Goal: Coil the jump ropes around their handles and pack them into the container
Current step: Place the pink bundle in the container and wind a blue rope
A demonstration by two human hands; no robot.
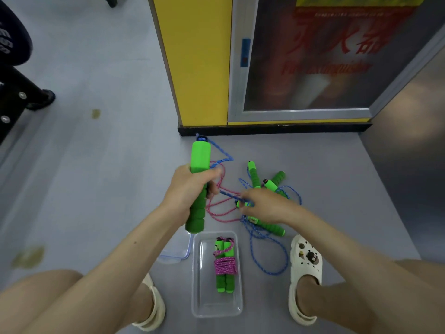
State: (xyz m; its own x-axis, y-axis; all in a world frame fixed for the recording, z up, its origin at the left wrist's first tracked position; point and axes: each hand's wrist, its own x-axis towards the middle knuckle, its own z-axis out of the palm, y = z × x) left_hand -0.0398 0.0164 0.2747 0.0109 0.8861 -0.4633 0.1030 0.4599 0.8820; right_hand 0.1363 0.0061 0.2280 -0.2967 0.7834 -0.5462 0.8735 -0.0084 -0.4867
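My left hand (190, 189) grips a green foam handle (198, 184), held upright above the floor, with blue rope (220, 154) trailing from its top. My right hand (262, 204) pinches the blue rope near another green handle (243, 203). A loose pink rope (220, 208) lies on the floor between my hands. More green handles (254, 175) and tangled blue rope (272, 249) lie to the right. The clear plastic container (216, 309) sits between my feet and holds one pink rope coiled round its green handles (225, 266).
The container's clear lid (178, 251) lies on the floor left of it. My white clogs (304, 273) flank the container. A yellow pillar (197, 63) and a fire extinguisher cabinet (308, 59) stand behind the ropes. Black equipment (16, 88) is at far left.
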